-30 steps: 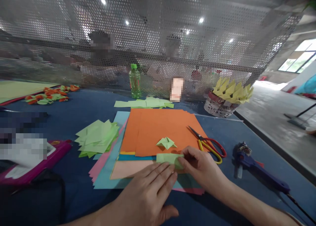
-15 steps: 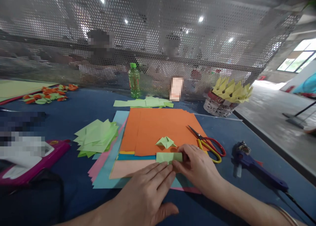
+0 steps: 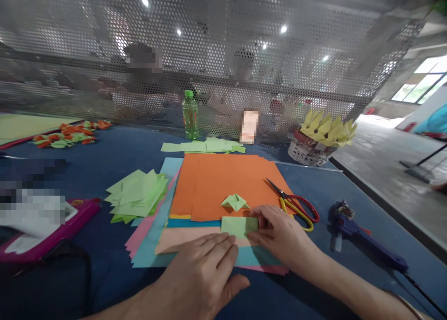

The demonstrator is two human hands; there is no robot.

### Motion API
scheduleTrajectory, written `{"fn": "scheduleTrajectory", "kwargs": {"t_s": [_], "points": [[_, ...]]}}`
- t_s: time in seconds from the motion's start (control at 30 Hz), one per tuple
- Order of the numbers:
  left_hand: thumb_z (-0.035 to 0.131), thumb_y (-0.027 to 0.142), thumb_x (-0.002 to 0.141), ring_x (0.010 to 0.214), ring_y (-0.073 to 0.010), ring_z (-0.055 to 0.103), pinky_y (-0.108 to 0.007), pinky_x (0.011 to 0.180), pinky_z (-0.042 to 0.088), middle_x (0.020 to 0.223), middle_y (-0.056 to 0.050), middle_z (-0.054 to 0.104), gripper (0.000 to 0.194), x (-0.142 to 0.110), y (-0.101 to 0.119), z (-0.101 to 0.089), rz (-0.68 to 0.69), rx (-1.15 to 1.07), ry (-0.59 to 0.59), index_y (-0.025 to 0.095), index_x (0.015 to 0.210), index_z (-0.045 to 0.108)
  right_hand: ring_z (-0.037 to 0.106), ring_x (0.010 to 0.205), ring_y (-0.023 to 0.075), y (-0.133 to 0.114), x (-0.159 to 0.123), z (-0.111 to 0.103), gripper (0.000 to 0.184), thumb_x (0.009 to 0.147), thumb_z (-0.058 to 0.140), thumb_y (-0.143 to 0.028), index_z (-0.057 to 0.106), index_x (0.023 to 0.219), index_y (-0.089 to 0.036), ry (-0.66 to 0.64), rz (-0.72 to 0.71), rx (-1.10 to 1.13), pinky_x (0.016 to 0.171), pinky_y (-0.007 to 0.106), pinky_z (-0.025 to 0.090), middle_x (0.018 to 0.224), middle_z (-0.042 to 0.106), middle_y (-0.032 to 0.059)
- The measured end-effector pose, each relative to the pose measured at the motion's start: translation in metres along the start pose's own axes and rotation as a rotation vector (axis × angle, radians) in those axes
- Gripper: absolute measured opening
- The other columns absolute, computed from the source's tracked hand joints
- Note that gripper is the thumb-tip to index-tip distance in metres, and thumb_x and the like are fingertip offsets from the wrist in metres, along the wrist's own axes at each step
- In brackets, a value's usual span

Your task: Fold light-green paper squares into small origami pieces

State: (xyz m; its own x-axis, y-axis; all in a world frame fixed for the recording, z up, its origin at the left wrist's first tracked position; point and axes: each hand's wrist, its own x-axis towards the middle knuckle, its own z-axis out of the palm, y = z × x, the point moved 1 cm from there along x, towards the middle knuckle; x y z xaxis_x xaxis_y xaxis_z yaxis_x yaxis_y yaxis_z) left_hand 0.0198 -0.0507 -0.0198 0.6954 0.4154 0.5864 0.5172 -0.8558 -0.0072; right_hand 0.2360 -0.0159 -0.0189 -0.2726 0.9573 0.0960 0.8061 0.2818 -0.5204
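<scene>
A small folded light-green paper (image 3: 239,226) lies on the stack of coloured sheets, across the lower edge of the orange paper (image 3: 220,180). My left hand (image 3: 209,264) is flat, its fingers stretched out and the fingertips at the green paper's lower left edge. At the paper's right end, my right hand (image 3: 279,231) pinches it between thumb and fingers. Just above sits a small folded green paper piece (image 3: 235,202). Scissors (image 3: 296,206) with red and yellow handles rest beside my right hand, blades slightly apart on the orange sheets.
Loose green paper squares (image 3: 136,194) are piled at left, near a magenta case (image 3: 77,222). Green strips (image 3: 206,146) and a green bottle (image 3: 190,115) stand farther back. A glue gun (image 3: 370,245) lies at right, below a basket (image 3: 310,147) with yellow folded points.
My left hand has slid slightly down and left, uncovering more of the green paper. My right thumb has shifted a little to the right, while the fingers stay at the paper's end.
</scene>
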Motion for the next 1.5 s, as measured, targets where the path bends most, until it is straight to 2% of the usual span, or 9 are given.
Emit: {"fn": "scheduleTrajectory", "kwargs": {"t_s": [0.17, 0.3, 0.43, 0.53, 0.87, 1.0, 1.1, 1.33, 1.5], "points": [[0.048, 0.025, 0.102, 0.088, -0.0249, 0.074, -0.038, 0.081, 0.061, 0.1, -0.01, 0.076, 0.024, 0.001, -0.005, -0.004, -0.045, -0.113, -0.02, 0.012, 0.111, 0.066, 0.059, 0.082, 0.0193, 0.006, -0.002, 0.001, 0.023, 0.078, 0.071, -0.017, 0.063, 0.099, -0.022, 0.01, 0.018, 0.103, 0.073, 0.03, 0.045, 0.085, 0.06, -0.0003], [0.048, 0.02, 0.102, 0.087, -0.0205, 0.071, -0.032, 0.076, 0.055, 0.099, -0.005, 0.073, 0.017, 0.002, -0.023, -0.008, -0.212, -0.165, 0.016, 0.019, 0.11, 0.063, 0.059, 0.081, 0.0194, 0.005, -0.003, 0.001, 0.021, 0.08, 0.07, -0.017, 0.063, 0.099, -0.022, 0.017, 0.006, 0.096, 0.072, 0.03, 0.045, 0.084, 0.062, -0.0001], [0.045, 0.022, 0.101, 0.095, -0.0214, 0.065, -0.034, 0.078, 0.05, 0.104, -0.004, 0.066, 0.019, 0.014, -0.048, -0.011, -0.487, -0.218, -0.141, 0.022, 0.11, 0.061, 0.059, 0.08, 0.0199, 0.002, -0.002, 0.0, 0.022, 0.078, 0.072, -0.017, 0.064, 0.097, -0.021, 0.028, 0.005, 0.062, 0.072, 0.031, 0.043, 0.082, 0.063, -0.0004], [0.048, 0.023, 0.098, 0.097, -0.0221, 0.064, -0.034, 0.079, 0.048, 0.11, -0.004, 0.064, 0.018, 0.027, -0.057, -0.013, -0.585, -0.258, -0.251, 0.023, 0.11, 0.062, 0.059, 0.081, 0.0201, 0.002, -0.001, 0.001, 0.024, 0.076, 0.073, -0.015, 0.064, 0.097, -0.021, 0.039, 0.011, 0.074, 0.072, 0.031, 0.043, 0.082, 0.063, -0.0005], [0.068, 0.031, 0.085, 0.096, -0.022, 0.065, -0.032, 0.08, 0.048, 0.103, -0.001, 0.069, 0.02, 0.036, -0.053, -0.005, -0.702, -0.533, -0.384, 0.024, 0.104, 0.066, 0.061, 0.093, 0.0207, 0.007, -0.003, 0.003, 0.03, 0.074, 0.066, -0.008, 0.063, 0.1, -0.022, 0.078, -0.05, 0.172, 0.081, 0.033, 0.046, 0.096, 0.064, 0.002], [0.063, 0.027, 0.085, 0.083, -0.0193, 0.067, -0.029, 0.072, 0.047, 0.09, 0.0, 0.071, 0.007, 0.032, -0.054, -0.003, -0.76, -0.592, -0.384, 0.023, 0.088, 0.067, 0.06, 0.094, 0.02, 0.009, -0.004, 0.005, 0.032, 0.073, 0.061, -0.006, 0.061, 0.1, -0.022, 0.082, -0.058, 0.212, 0.081, 0.032, 0.048, 0.097, 0.063, 0.0022], [0.061, 0.028, 0.086, 0.078, -0.0179, 0.066, -0.027, 0.068, 0.046, 0.083, 0.0, 0.07, 0.009, 0.029, -0.055, -0.001, -0.774, -0.633, -0.38, 0.021, 0.081, 0.065, 0.06, 0.094, 0.0189, 0.012, -0.005, 0.006, 0.033, 0.074, 0.06, -0.007, 0.06, 0.103, -0.023, 0.099, -0.074, 0.253, 0.082, 0.031, 0.049, 0.098, 0.062, 0.0017], [0.058, 0.024, 0.086, 0.075, -0.017, 0.066, -0.027, 0.066, 0.048, 0.081, -0.001, 0.07, 0.009, 0.027, -0.054, -0.003, -0.762, -0.658, -0.347, 0.021, 0.086, 0.067, 0.06, 0.089, 0.0159, 0.012, -0.006, 0.001, 0.022, 0.08, 0.058, -0.004, 0.06, 0.091, -0.023, 0.104, -0.135, 0.29, 0.073, 0.024, 0.05, 0.096, 0.061, 0.0012], [0.06, 0.025, 0.086, 0.077, -0.0175, 0.067, -0.026, 0.065, 0.051, 0.086, -0.002, 0.071, 0.011, 0.028, -0.052, -0.004, -0.763, -0.669, -0.307, 0.021, 0.092, 0.068, 0.06, 0.099, 0.0186, 0.008, -0.006, -0.002, 0.043, 0.075, 0.059, -0.001, 0.061, 0.111, -0.025, 0.1, -0.145, 0.273, 0.085, 0.03, 0.051, 0.107, 0.06, 0.0035]]}}
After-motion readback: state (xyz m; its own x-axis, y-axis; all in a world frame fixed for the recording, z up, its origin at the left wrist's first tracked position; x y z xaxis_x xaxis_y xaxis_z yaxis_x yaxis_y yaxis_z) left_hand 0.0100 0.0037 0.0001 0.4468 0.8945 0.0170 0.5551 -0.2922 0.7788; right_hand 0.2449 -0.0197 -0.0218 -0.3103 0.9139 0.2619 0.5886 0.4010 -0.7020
